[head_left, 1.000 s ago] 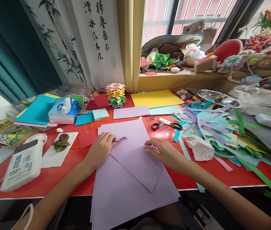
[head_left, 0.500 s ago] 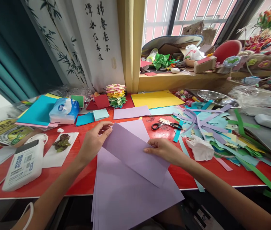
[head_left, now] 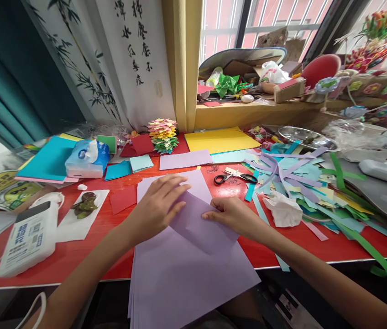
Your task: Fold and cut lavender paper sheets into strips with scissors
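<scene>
A smaller folded piece of purple paper (head_left: 210, 230) is tilted above a stack of large purple sheets (head_left: 186, 288), which overhangs the table's front edge. My right hand (head_left: 229, 214) pinches its right part between thumb and fingers. Over its upper left end lies my left hand (head_left: 161, 205), fingers stretched and thumb apart; whether the palm touches the paper is hidden. Just beyond, a purple strip (head_left: 185, 159) rests flat. Scissors with black handles (head_left: 235, 177) lie past my right hand.
A pile of coloured paper strips (head_left: 292, 173) and a crumpled tissue (head_left: 283, 209) are at right. Yellow paper (head_left: 219, 141) and a folded-paper tower (head_left: 163, 135) stand at the back. To the left are a tissue pack (head_left: 88, 158), a red paper piece (head_left: 123, 199) and a white device (head_left: 29, 240).
My left hand has let go of the paper's top left corner and moved right across it, its fingers now spread. My right hand keeps its pinch. The view has shifted slightly.
</scene>
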The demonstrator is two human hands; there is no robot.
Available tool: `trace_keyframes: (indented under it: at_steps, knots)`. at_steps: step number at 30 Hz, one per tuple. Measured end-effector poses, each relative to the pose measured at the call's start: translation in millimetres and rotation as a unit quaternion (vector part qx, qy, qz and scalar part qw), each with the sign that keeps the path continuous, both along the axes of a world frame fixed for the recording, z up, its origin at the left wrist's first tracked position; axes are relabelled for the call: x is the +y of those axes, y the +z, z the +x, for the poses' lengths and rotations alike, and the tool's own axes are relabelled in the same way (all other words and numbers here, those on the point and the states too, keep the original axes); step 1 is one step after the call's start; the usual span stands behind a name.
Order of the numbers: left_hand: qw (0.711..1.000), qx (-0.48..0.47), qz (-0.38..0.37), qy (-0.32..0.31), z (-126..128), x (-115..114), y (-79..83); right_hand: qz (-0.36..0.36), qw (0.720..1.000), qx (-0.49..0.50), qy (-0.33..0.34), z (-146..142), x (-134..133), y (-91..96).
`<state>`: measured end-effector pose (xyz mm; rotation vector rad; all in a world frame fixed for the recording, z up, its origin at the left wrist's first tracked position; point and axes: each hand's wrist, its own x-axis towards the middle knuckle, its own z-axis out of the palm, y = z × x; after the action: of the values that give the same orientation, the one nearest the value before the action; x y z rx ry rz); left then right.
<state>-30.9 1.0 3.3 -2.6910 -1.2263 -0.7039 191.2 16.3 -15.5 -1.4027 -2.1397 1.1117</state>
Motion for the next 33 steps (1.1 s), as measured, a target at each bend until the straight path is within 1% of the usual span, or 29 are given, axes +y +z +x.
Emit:
trace_keyframes:
  at_steps: [2,4,7,9,11,14,17,20,22,23,25,27,29,31,33]
  knots:
    - [0.999,0.033,0.001,-0.042,9,-1,3.0,0.030,1.000,-0.009,0.001,-1,-1,1.5]
    - [0.997,0.042,0.002,-0.067,14,-2,6.0,0.054,0.998,-0.013,-0.004,-2,-2,1.7]
    - [0.995,0.021,0.000,-0.093,16,-3,7.2,0.072,0.997,-0.001,-0.024,0,-2,0.9]
    - [0.994,0.004,-0.004,-0.106,14,-3,5.1,0.074,0.996,0.027,-0.032,1,-2,1.6]
    - [0.994,-0.006,-0.008,-0.111,11,-5,1.5,0.059,0.996,0.065,-0.021,4,-1,4.0]
    - [0.992,0.013,0.001,-0.122,7,-9,-3.5,0.012,0.995,0.097,0.036,7,0,9.2]
    - [0.988,0.072,0.016,-0.135,4,-15,-6.6,-0.022,0.994,0.065,0.082,10,3,11.7]
    - [0.983,0.118,0.021,-0.136,1,-23,-8.5,-0.034,0.994,0.020,0.097,13,7,10.8]
    - [0.981,0.129,0.029,-0.141,-1,-30,-9.8,-0.012,0.996,0.001,0.083,16,10,10.0]
    - [0.980,0.131,0.035,-0.144,-3,-34,-10.7,0.013,0.998,-0.008,0.062,17,12,10.2]
    - [0.979,0.136,0.046,-0.146,-8,-41,-13.1,0.064,0.998,-0.016,-0.001,21,15,11.9]
    - [0.979,0.139,0.054,-0.138,-13,-45,-16.2,0.069,0.997,0.022,-0.040,25,17,15.7]
    - [0.983,0.137,0.060,-0.107,-18,-45,-18.9,0.046,0.993,0.098,-0.047,28,17,20.4]
    - [0.991,0.100,0.074,-0.040,-22,-40,-19.4,0.025,0.984,0.172,-0.046,30,15,24.6]
    - [0.993,0.001,0.100,0.067,-24,-32,-16.5,0.007,0.974,0.223,-0.049,30,12,26.7]
